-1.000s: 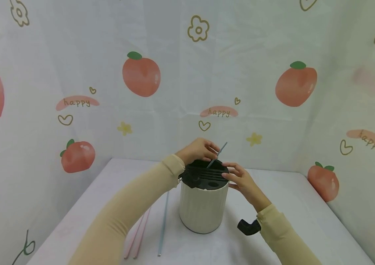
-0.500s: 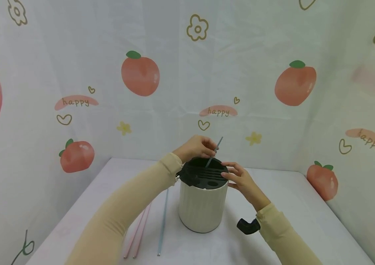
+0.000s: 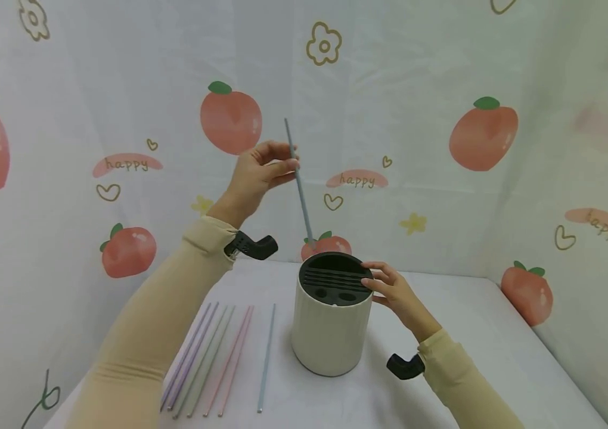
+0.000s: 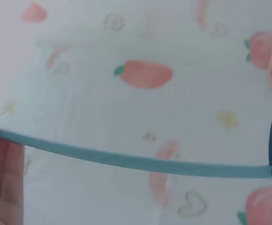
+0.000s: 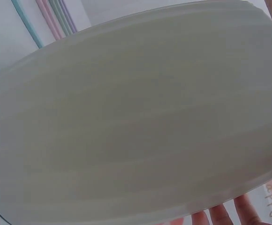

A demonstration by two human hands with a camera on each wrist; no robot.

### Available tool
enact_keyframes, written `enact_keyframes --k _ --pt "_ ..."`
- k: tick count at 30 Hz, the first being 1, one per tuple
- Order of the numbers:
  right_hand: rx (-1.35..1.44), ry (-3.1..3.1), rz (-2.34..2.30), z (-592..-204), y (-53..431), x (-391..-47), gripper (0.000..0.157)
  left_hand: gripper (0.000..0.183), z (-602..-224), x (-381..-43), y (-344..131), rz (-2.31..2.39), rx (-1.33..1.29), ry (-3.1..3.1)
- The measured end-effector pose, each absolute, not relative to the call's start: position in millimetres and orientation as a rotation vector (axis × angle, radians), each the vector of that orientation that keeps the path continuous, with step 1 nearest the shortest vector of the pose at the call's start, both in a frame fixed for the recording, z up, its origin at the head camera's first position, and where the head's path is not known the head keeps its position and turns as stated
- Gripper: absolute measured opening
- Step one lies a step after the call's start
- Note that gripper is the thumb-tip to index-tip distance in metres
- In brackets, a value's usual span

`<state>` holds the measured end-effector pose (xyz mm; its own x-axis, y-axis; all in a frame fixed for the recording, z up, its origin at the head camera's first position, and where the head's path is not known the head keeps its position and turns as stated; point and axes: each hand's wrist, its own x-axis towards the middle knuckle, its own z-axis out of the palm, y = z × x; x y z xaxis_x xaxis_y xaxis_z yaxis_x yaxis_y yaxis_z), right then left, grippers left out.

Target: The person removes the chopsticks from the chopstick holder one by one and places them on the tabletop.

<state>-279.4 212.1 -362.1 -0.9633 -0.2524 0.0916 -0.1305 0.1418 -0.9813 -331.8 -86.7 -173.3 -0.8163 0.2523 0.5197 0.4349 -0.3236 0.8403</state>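
Observation:
High over the table, my left hand (image 3: 256, 179) pinches a light-blue chopstick (image 3: 304, 205) along its upper half. The chopstick slants down, its lower end just above the back rim of a cream utensil holder (image 3: 331, 342). In the left wrist view, that blue chopstick (image 4: 136, 161) crosses to the holder's dark edge. The holder stands upright, with a black insert (image 3: 336, 287) of slots, round holes and one wide back opening. My right hand (image 3: 397, 298) grips the holder's upper right side and rim; in the right wrist view, the cream wall (image 5: 140, 117) hides most of it.
Left of the holder lie a single blue chopstick (image 3: 266, 363), two pink chopsticks (image 3: 235, 361), two green chopsticks (image 3: 212, 360) and two purple chopsticks (image 3: 194, 356), roughly parallel. A white curtain (image 3: 422, 71) printed with fruit hangs behind the white table (image 3: 443, 316).
My left hand has risen up and to the left, drawing the blue chopstick out of the holder's back opening. The right hand keeps its place on the holder.

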Motion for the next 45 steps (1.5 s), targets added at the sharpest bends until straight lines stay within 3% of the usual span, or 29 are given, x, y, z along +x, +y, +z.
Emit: enact_keyframes --k 6,17,30,45 --pt "-0.409 2.290 -1.973 -363.2 213.0 -278.2 0.049 0.026 -196.8 -335.3 -130.5 -2.265 -0.643 -1.761" --pt "-0.405 2.279 -1.981 -362.8 211.4 -280.7 0.049 0.050 -300.9 -340.4 -177.6 -2.150 -0.327 -2.234" --pt "-0.397 2.299 -1.963 -363.4 212.1 -281.3 0.049 0.048 -408.5 -331.6 -176.1 -2.043 -0.096 -2.556" --pt "-0.373 2.302 -1.968 -362.0 210.9 -279.6 0.049 0.038 -461.3 -324.5 -157.2 -1.898 0.015 -2.687"
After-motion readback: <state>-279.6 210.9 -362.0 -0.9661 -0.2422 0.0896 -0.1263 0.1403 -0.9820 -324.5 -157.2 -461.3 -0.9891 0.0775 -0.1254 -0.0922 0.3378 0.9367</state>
